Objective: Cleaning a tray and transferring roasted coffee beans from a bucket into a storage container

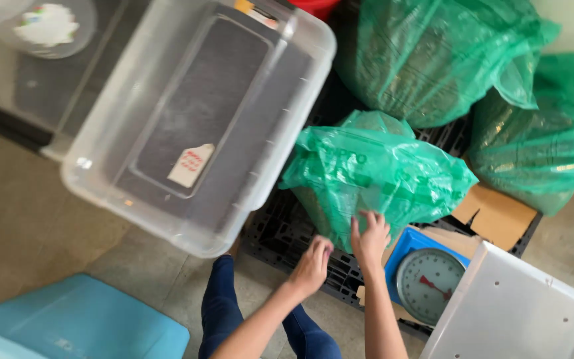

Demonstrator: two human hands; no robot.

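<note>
The person was busy with the small green plastic bag (377, 176), which lay on the black pallet (280, 233), just in front of the two larger green sacks (433, 60) and just behind the blue dial scale (426, 279). By the look of it, the step in hand was taking hold of the bag's near edge.

The right hand (369, 237) rested on the bag's lower edge, its fingers (367, 219) spread and pressing into the film, touching but not clearly closed around anything. The left hand (312, 264) hovered just short of the bag, near its lower left corner, fingers curled loosely together and holding nothing.

The next move would likely call for both hands to gather the slack film into a firm grip, since the thin plastic would slip and stretch.

The bag looked translucent, crumpled and only partly filled, with dark contents showing dimly through; what they were could not be told. To the bag's left, a clear plastic tub (194, 119) stood tilted, with a paper tag inside.
</note>
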